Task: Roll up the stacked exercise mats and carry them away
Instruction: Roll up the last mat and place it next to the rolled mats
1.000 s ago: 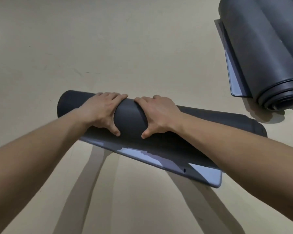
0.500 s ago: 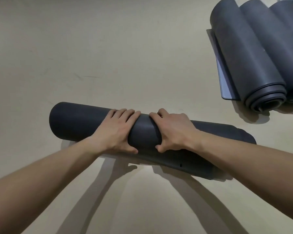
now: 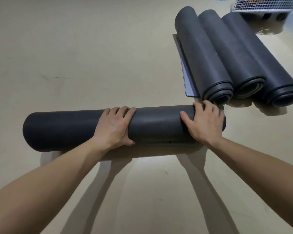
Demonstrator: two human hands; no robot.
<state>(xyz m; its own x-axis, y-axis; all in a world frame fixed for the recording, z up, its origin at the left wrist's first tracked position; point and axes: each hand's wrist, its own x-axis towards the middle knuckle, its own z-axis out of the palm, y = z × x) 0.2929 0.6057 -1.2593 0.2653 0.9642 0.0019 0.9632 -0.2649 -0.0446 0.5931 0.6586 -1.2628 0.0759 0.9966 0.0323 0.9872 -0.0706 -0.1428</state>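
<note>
A dark grey exercise mat (image 3: pixel 63 129), rolled into a full cylinder, lies across the beige floor in front of me. My left hand (image 3: pixel 114 126) wraps over its middle, fingers on top and thumb at the near side. My right hand (image 3: pixel 204 123) grips the roll near its right end, thumb pointing left. The mat's loose edge (image 3: pixel 169 142) shows as a thin seam along the near underside. Three other rolled dark mats (image 3: pixel 227 56) lie side by side at the upper right, ends toward me.
A white wire basket (image 3: pixel 260 4) stands at the top right behind the three rolls. A flat flap (image 3: pixel 184 68) sticks out from under the leftmost roll. Bare beige floor (image 3: pixel 74 48) stretches to the left and behind the mat.
The flat tail of the mat has been rolled in. My right hand slid from the middle to the roll's right end. The view lifted, showing all three rolls and the basket.
</note>
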